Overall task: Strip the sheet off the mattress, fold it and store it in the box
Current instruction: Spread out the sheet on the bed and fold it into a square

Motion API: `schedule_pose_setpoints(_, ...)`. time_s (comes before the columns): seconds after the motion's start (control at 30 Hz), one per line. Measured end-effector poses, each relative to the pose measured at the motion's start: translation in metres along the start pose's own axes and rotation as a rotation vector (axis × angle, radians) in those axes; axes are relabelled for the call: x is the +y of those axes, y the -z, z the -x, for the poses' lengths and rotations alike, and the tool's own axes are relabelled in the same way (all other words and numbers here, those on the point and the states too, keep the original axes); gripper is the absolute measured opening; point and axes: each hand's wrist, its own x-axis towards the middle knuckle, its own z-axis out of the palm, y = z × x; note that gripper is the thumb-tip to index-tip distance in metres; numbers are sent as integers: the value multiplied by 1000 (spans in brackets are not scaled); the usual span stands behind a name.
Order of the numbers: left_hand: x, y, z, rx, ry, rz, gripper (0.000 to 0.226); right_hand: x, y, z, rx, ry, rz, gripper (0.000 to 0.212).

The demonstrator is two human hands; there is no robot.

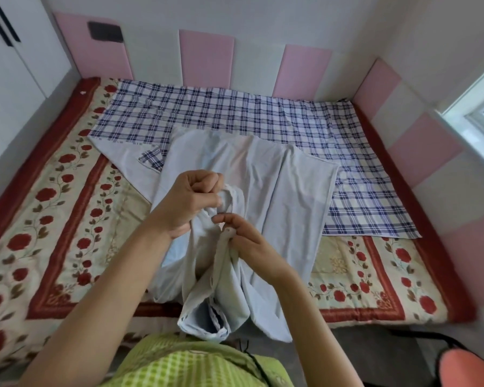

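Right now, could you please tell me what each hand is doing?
The left hand grips a bunched edge of the sheet.
The right hand pinches the sheet's edge just below.

Padded wall panels [207, 57] hem the flowered quilt [53, 205] along its far and right edges, a wardrobe [11, 79] its left. The sheet [235, 115] covers the middle; quilt lies open on both sides. A chair [470, 367] stands near right.

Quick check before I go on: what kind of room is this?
Most likely a bedroom: a floral-quilted mattress fills the walled nook, pink and white padded panels line the walls around it, and a checked sheet lies partly gathered on top.
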Motion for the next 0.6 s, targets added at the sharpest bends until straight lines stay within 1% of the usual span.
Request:
schedule_pose_setpoints(0.07,1,0,4,-33,-1,-2,48,7,4,-4,39,59,69,50)
schedule_pose_setpoints(0.1,1,-1,6,-37,-2,4,48,10,6,-7,70,109,112,48)
schedule_pose_setpoints(0.13,1,-2,7,-34,-2,17,48,13,6,-9,116,166,159,45)
schedule_pose_setpoints(0.2,1,-4,9,-2,-1,60,48,22,6,-14,261,244,218,39)
schedule_pose_setpoints(0.3,-3,-6,12,77,-15,128,47,34,9,-19,452,286,141,29)
schedule_pose_setpoints(0.37,-7,-4,12,146,-17,223,47,41,13,-21,495,266,13,25)
schedule_pose_setpoints(0.4,-9,-3,12,178,-14,286,48,43,14,-20,455,221,-64,24)
schedule_pose_setpoints(0.43,-11,-2,10,211,-14,338,48,45,13,-18,378,163,-122,25)
schedule_pose_setpoints(0.5,-15,-2,7,302,-18,379,50,52,8,-12,184,73,-130,27)
schedule_pose_setpoints(0.57,-17,-3,4,394,-28,390,54,61,-3,-8,57,63,-99,27)
schedule_pose_setpoints(0.6,-19,-4,4,412,-29,392,55,65,-9,-7,29,79,-127,26)
